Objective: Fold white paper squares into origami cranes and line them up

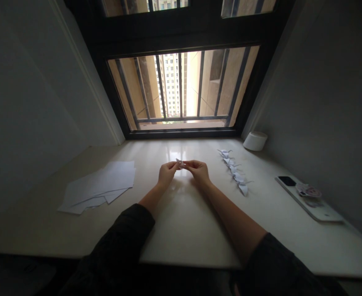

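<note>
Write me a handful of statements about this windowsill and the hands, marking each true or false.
1. The left hand and the right hand hold a small folded paper between them. True.
2. The loose sheets lie to the right of the right hand. False: they lie to the left of the left hand.
3. A row of paper figures lies to the right of the right hand. True.
4. The phone lies with its screen up. False: its back, showing the camera block, faces up.
5. Dark bars show through the window. True.
</note>
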`<action>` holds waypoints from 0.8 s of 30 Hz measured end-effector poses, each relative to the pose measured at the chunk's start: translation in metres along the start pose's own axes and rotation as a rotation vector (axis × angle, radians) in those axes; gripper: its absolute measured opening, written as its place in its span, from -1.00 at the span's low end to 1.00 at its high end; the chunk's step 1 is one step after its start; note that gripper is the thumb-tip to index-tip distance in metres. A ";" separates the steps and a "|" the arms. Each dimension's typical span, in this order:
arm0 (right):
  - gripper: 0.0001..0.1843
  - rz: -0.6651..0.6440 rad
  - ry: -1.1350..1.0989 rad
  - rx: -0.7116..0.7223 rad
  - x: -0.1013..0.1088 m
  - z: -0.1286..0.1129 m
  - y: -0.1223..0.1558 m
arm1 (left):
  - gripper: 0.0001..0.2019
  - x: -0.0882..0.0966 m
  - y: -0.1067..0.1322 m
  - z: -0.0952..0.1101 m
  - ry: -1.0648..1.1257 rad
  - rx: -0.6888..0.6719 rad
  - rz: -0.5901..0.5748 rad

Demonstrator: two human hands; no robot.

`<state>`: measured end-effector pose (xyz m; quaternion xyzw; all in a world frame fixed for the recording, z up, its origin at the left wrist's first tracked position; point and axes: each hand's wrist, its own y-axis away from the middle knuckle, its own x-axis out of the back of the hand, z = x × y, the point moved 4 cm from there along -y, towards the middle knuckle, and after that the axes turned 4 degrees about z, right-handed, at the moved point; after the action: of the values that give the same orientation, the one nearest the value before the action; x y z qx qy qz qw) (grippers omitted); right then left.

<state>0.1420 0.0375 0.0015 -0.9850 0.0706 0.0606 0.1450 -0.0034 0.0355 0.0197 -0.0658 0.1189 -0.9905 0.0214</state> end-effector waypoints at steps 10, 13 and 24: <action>-0.65 -0.004 0.142 0.105 0.000 -0.009 0.003 | -0.59 0.002 -0.001 -0.005 0.090 0.107 0.046; -0.63 0.007 0.317 0.289 -0.001 -0.020 0.008 | -0.58 0.003 -0.002 -0.006 0.113 0.110 0.059; -0.64 -0.003 0.677 0.560 -0.003 -0.028 0.015 | -0.61 0.000 0.002 -0.004 0.152 0.148 0.084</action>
<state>0.1396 0.0157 0.0247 -0.8722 0.1266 -0.2874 0.3751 -0.0041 0.0346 0.0150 0.0163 0.0496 -0.9969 0.0586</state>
